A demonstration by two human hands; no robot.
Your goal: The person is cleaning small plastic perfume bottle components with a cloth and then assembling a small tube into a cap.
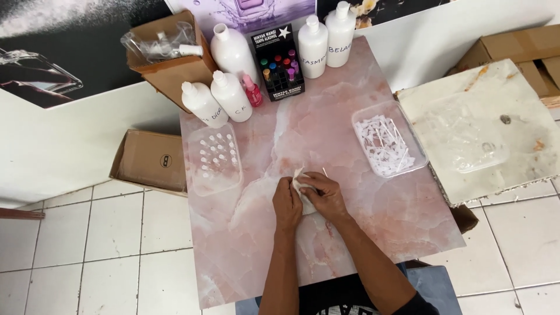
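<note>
My left hand (287,204) and my right hand (324,195) meet at the middle of a pink marble-look table (245,245). Between their fingers they pinch a small white piece of paper or packet (301,182), which both hands partly cover. A thin white stick (325,172) lies on the table just beyond my right hand. A clear tray of small white vials (214,158) stands to the left. To the right stands a clear tray of white paper strips (387,140).
Several white plastic bottles (231,96) and a black rack of coloured small bottles (280,67) line the far edge. Cardboard boxes (153,160) stand at left and behind. A second marble slab with a clear tray (466,137) is at right. The floor is white tile.
</note>
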